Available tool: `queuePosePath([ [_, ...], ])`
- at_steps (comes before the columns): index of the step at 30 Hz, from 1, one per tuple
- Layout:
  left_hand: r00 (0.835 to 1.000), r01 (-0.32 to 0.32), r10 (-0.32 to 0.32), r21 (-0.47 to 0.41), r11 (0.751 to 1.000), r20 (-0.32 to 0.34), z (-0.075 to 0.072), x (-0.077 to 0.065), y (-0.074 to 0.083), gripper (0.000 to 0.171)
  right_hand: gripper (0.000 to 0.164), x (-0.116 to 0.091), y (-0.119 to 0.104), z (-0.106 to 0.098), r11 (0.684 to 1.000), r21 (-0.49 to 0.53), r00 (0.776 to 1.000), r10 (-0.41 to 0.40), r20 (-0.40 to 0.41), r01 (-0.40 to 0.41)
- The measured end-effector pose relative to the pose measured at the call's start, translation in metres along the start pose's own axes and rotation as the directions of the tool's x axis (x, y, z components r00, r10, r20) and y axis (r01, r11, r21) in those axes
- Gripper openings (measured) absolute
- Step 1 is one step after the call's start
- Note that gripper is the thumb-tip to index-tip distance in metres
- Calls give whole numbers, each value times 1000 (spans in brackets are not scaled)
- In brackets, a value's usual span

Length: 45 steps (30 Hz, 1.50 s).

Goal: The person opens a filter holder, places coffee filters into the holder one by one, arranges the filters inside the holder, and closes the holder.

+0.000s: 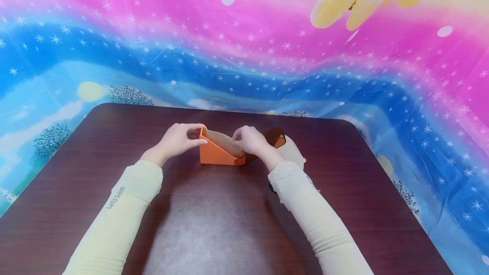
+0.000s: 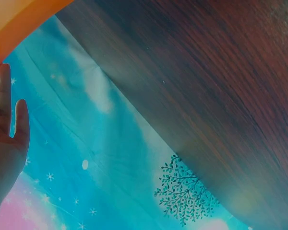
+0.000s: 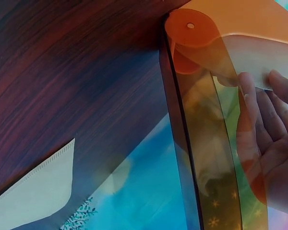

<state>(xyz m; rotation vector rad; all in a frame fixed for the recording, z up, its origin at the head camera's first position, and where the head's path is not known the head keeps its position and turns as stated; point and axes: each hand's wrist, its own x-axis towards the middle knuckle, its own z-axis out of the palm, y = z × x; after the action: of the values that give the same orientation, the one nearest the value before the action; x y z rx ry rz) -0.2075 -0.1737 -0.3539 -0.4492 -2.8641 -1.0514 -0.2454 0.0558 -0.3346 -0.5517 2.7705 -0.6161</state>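
Observation:
An orange filter box [image 1: 218, 151] with a sloping side stands on the table, its see-through brown lid [image 1: 276, 137] swung out to the right on a hinge. Inside leans a paper coffee filter [image 1: 220, 140]; through the lid in the right wrist view the filter [image 3: 259, 60] looks pale. My left hand [image 1: 177, 139] holds the box's tall left end, thumb on the near side and fingers on the far side. At the filter's right edge, my right hand [image 1: 250, 139] pinches the paper between thumb and fingers.
Another pale coffee filter [image 3: 38, 191] with a crimped edge lies on the table to the right, partly behind my right wrist in the head view. The dark wooden table [image 1: 206, 224] ends at a colourful printed cloth [image 1: 244, 54] behind it.

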Motion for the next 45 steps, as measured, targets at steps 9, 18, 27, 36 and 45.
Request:
queuePosePath([
  [9,1000,1,-1,-2,1000,-2,2,2,1,36,12,0,-1,2,1000,-18,1000,7,11,-7],
  [18,1000,-7,7,0,1000,1,4,2,1,37,13,0,0,5,1000,-17,1000,5,14,-5],
  [27,1000,-5,5,-16,1000,9,4,1,2,40,8,0,-1,5,1000,-4,1000,13,21,-13],
  [36,1000,-9,9,1,1000,0,4,0,1,37,13,-2,-3,1,999,-40,1000,2,0,-2],
  [45,1000,-17,17,13,1000,-6,2,-1,-1,38,18,-14,-3,-41,999,1,987,-52,-153,52],
])
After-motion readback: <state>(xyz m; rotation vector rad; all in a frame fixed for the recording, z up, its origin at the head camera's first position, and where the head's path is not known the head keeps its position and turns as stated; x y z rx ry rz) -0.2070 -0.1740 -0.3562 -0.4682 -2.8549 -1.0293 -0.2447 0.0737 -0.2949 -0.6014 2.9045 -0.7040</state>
